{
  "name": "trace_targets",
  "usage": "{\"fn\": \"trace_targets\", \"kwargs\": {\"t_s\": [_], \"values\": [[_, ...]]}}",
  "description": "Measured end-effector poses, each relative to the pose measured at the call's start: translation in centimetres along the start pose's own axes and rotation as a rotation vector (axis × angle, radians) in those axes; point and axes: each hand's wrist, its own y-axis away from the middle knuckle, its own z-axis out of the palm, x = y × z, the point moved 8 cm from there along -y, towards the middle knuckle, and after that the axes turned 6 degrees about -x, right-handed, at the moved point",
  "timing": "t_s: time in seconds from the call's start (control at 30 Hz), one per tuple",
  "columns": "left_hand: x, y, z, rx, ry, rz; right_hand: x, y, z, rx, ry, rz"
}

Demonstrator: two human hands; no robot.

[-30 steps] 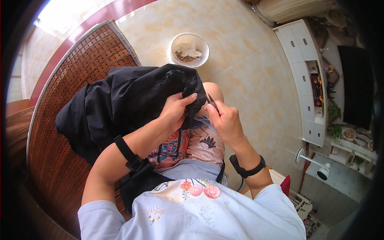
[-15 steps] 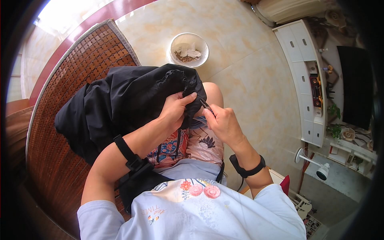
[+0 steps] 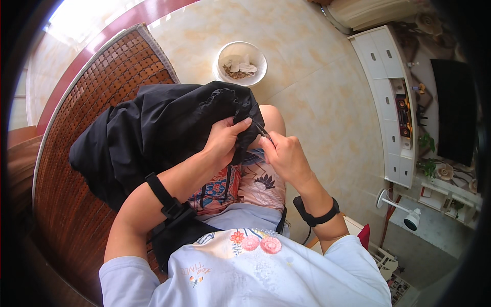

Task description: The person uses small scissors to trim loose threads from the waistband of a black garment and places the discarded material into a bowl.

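A black cloth garment lies bunched across my lap and over the seat at left, with a gathered, puckered edge near its upper right. My left hand is closed on its right end, thumb on top and the other fingers hidden by the cloth. In my right hand is a small pair of dark thread snips, gripped between thumb and curled fingers. Their pointed tip meets the edge of the cloth just right of my left thumb. Most of the snips' body is hidden inside the hand.
A white waste bin holding crumpled paper stands on the tiled floor beyond my knees. The seat at left carries a brown beaded mat. Along the right run a white cabinet and a white camera-like device on a stand.
The tip of the snips has moved slightly up against the cloth, and its blades look closer together. My left hand and the garment stay almost the same.
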Motion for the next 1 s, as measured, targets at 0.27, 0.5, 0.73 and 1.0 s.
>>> {"fn": "trace_targets", "kwargs": {"t_s": [0.27, 0.5, 0.73, 1.0], "values": [[-0.2, -0.4, -0.4, 0.003, 0.014, 0.032, 0.2, -0.2, -0.1, -0.044, -0.019, 0.024], [-0.1, -0.4, -0.2, 0.006, 0.006, 0.06, 0.0, -0.3, -0.1, -0.062, -0.004, 0.036], [0.2, -0.2, 0.0, 0.02, -0.026, 0.086, 0.5, -0.4, 0.4, -0.024, -0.004, 0.086], [0.3, -0.3, -0.2, 0.022, -0.042, 0.092, 0.1, -0.5, 1.1, 0.07, -0.029, -0.023]]}}
